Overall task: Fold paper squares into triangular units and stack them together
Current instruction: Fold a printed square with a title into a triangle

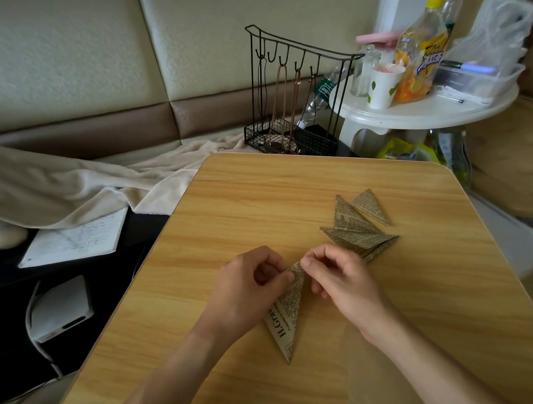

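Newsprint-patterned paper, folded into a long narrow triangle, lay flat on the smooth wood-grain table, its sharp tip pointing toward the person. The left hand and right hand met at its far end, fingers curled and pinching that upper corner. Finished triangular units lay fanned just beyond the right hand.
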A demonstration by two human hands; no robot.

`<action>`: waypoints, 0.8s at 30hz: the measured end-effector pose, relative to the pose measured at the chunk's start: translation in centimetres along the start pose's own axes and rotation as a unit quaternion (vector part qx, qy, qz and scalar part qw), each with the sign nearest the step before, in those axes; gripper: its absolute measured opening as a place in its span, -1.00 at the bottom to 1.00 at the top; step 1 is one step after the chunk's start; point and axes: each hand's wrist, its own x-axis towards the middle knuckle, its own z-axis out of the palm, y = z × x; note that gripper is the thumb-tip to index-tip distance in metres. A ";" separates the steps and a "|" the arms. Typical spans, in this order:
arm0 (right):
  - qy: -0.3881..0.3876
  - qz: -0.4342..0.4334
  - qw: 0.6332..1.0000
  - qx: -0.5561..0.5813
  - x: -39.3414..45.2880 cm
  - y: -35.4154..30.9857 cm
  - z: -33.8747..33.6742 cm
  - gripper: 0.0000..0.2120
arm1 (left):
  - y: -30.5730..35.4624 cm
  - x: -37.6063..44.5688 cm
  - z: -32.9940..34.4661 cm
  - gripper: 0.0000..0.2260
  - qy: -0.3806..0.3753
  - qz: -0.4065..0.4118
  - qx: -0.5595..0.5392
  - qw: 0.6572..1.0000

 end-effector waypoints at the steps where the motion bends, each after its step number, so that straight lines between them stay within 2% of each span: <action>1: -0.014 -0.005 1.000 -0.008 0.0 0.0 0.0 -0.88 | 0.0 0.0 0.0 -0.96 0.011 -0.001 -0.006 1.000; 5: -0.049 -0.019 0.997 -0.051 0.2 0.2 0.1 -0.81 | 0.1 0.1 0.0 -0.93 0.021 -0.013 -0.018 1.000; 8: -0.054 -0.019 0.997 -0.051 0.3 0.4 -0.1 -0.84 | 0.2 0.1 0.0 -0.91 0.019 -0.036 -0.034 0.999; 16: -0.045 -0.004 0.997 -0.065 0.4 0.6 0.0 -0.80 | 0.5 0.1 -0.6 -0.81 -0.032 -0.116 -0.125 0.985; 21: -0.047 -0.021 0.996 -0.070 0.5 0.4 -0.1 -0.80 | 0.3 0.2 -1.1 -0.89 -0.080 -0.114 -0.148 0.979; 24: -0.044 -0.032 0.995 -0.085 0.3 0.1 -0.1 -0.83 | 0.3 0.1 -1.1 -0.94 -0.081 -0.095 -0.146 0.981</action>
